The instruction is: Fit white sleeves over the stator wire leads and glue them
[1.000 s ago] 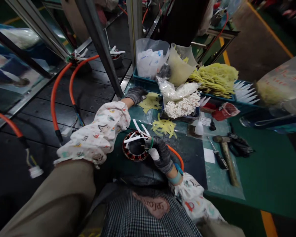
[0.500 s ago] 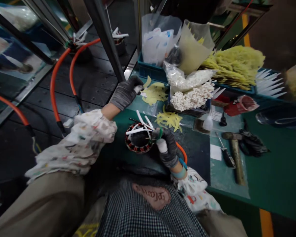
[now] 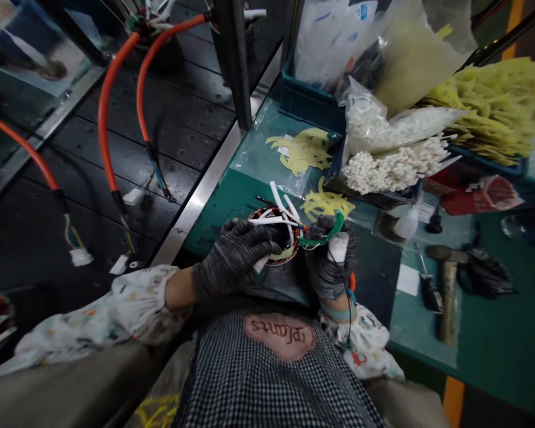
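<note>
A ring-shaped wound coil (image 3: pixel 279 257) with white sleeves (image 3: pixel 280 205) standing out of it lies at the green table's near edge. My left hand (image 3: pixel 236 255), in a grey glove, is closed over the coil's left side, its fingertips against the ring. On the coil's right side is my right hand (image 3: pixel 332 261), also gloved, with its fingers closed around a curved green circuit board (image 3: pixel 323 236) that has wires running to the coil. A white wrap covers one finger of that hand, and a thin dark cord hangs from it.
Yellow film pieces (image 3: pixel 305 148) lie behind the coil. White tubes (image 3: pixel 383 166) and a yellow stack (image 3: pixel 494 107) fill bins at the back right. A hammer (image 3: pixel 448 285) and a screwdriver (image 3: pixel 430 291) lie on the right. Orange cables (image 3: pixel 109 113) cross the dark roller surface at left.
My left hand has come down from the yellow pieces to the coil. The green board beside my right hand shows more now. The view has shifted closer over the table.
</note>
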A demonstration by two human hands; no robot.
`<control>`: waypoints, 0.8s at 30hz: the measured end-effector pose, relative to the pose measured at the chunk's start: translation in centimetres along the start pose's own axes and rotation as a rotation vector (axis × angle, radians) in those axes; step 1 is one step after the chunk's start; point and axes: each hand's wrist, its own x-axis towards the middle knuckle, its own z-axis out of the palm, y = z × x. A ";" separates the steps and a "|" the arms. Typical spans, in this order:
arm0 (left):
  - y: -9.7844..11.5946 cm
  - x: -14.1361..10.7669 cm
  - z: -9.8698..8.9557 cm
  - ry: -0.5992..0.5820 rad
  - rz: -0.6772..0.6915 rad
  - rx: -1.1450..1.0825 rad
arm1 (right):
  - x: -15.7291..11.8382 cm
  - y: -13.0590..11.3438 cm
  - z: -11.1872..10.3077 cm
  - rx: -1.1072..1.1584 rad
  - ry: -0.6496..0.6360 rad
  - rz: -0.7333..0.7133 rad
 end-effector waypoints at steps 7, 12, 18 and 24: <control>1.7 -3.4 1.5 0.084 -0.103 0.074 | -0.4 -2.2 -0.2 -0.224 -0.078 -0.263; 0.5 -4.7 2.9 0.202 0.097 0.187 | -0.5 -3.6 0.0 -0.499 -0.390 -0.648; -2.6 -4.1 0.3 0.211 0.162 -0.292 | -1.3 -4.0 1.9 -0.892 -0.584 -0.722; -6.2 -0.9 -0.6 0.192 -0.399 -0.674 | -1.5 -3.6 2.3 -0.885 -0.547 -0.709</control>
